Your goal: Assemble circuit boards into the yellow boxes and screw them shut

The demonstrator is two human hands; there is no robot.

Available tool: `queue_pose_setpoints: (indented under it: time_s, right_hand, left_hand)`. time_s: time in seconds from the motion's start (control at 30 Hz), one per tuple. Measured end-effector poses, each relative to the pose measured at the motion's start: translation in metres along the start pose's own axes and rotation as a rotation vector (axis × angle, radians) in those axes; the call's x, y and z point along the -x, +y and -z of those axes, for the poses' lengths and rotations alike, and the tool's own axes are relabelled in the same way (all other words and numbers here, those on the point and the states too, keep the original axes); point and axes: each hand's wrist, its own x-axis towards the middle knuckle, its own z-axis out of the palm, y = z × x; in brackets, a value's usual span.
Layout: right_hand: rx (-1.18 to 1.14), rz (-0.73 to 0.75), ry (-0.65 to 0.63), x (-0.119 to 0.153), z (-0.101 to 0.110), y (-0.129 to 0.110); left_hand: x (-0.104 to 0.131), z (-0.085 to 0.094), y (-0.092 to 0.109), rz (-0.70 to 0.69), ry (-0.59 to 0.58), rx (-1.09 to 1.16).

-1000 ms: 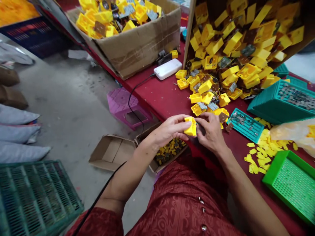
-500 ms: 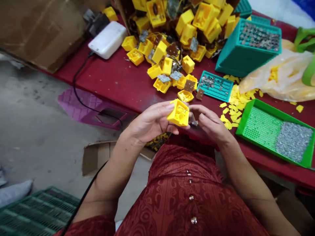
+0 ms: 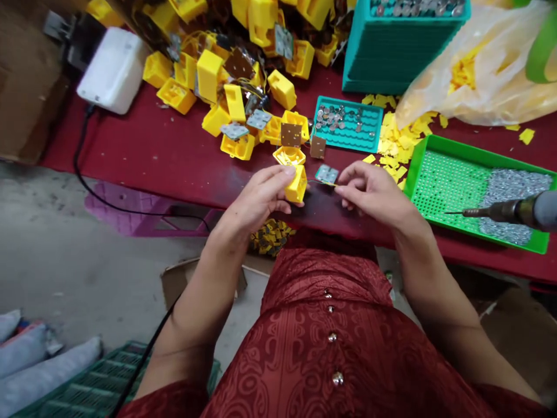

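It looks like an assembly workshop: loose yellow casings [image 3: 209, 75] heap at eleven o'clock, stacked teal trays [image 3: 387, 52] stand at one, a screwdriver tool [image 3: 500, 210] juts over a green tray [image 3: 448, 180] of metal bits [image 3: 516, 187] at three.

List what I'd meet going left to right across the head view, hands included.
White box → left grip → held yellow case → grey board → right grip → green tray.
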Motion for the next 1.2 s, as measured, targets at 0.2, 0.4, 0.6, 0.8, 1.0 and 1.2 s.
queue_pose_setpoints:
  time_s: [0.2, 0.4, 0.6, 0.8, 1.0, 1.2]
  right_hand:
    - [0.483, 0.193, 0.37, -0.006, 0.001, -0.004]
    - [0.644, 0.403, 0.469, 0.019, 0.005, 0.01]
    - [0.756, 0.539, 0.413, 0.027, -0.005, 0.026]
    - [0.71, 0.473, 0.397, 0.02, -0.004, 0.027]
    - [0.759, 0.332, 0.438, 0.019, 0.001, 0.017]
    - [0.851, 0.271, 0.391, 0.027, -0.005, 0.012]
  left_hand:
    - [-0.004, 0.001, 0.002, -0.029, 0.103, -0.17]
    - [-0.001, 0.001, 0.006, -0.026, 0.059, -0.132]
    - [-0.001, 0.002, 0.002, -0.018, 0.015, -0.015]
    - [0.002, 0.001, -0.001, -0.019, -0.018, 0.108]
    - [0.005, -0.002, 0.0, 0.025, -0.032, 0.149]
    - [0.005, -0.004, -0.001, 0.055, -0.032, 0.213]
